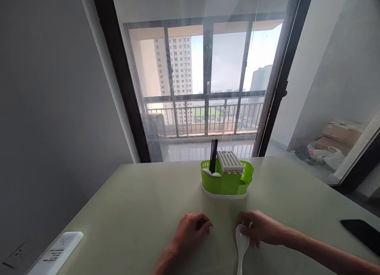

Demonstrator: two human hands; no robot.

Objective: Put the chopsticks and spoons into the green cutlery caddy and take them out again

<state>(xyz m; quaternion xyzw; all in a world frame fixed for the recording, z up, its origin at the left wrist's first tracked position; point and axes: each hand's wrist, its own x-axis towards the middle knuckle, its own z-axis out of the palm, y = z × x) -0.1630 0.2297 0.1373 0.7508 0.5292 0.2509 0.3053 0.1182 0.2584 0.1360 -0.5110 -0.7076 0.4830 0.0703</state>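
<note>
A white spoon (242, 247) has its bowl end pinched between the thumb and fingers of my right hand (261, 229). Its handle points toward the bottom edge of the view. To the left, my left hand (192, 229) rests near the table surface with its fingers curled in, and nothing shows in it. Beyond both hands stands a green utensil holder (221, 184) with a white base. Black chopsticks (213, 156) stand upright in its left compartment, with white spoon-like pieces (216, 174) beside them. A white slotted rack (230, 161) tops its middle.
The holder stands near the far edge of the pale green table (142, 211). A white power strip or box (56, 253) lies at the left edge, and a dark flat object (362, 233) at the right. Past the table is a glass door (190, 77) to a balcony.
</note>
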